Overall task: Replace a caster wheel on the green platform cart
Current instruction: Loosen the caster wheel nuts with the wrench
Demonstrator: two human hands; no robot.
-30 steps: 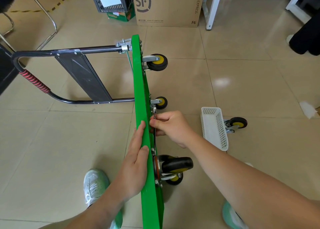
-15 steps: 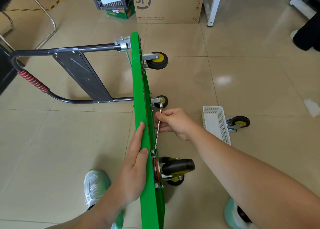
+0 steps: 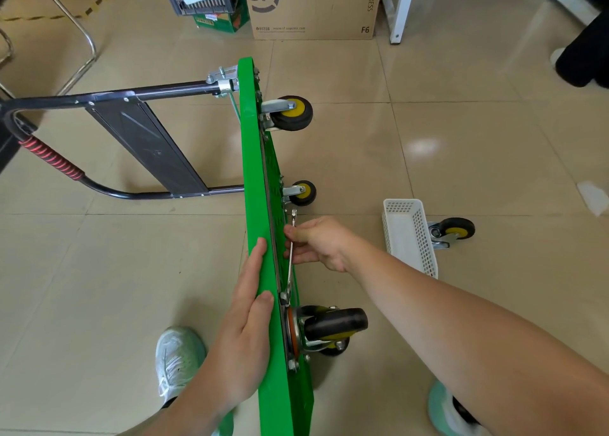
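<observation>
Head view, caster replacement in progress. The green platform cart (image 3: 253, 185) stands tipped on its long edge on the floor (image 3: 461, 145), handle (image 3: 138, 139) folded out to the left and underside facing right. The left hand (image 3: 244, 330) lies flat against the deck, fingers straight, steadying it. The right hand (image 3: 321, 243) pinches the shank of a wrench (image 3: 290, 272), whose lower end sits on a bolt at the top of the near caster wheel (image 3: 334, 323) and its mounting plate. Two far casters (image 3: 293, 114) (image 3: 303, 192) are in place; a fourth is partly hidden below the near one. A loose caster (image 3: 456, 229) lies on the floor just behind a white basket (image 3: 408, 234).

Judged progress: the task appears to be at the bolt-turning stage on one mount. Whether the bolts are being loosened on the old wheel or tightened on the new one cannot be told. The remaining plate bolts and righting the cart are left.
</observation>
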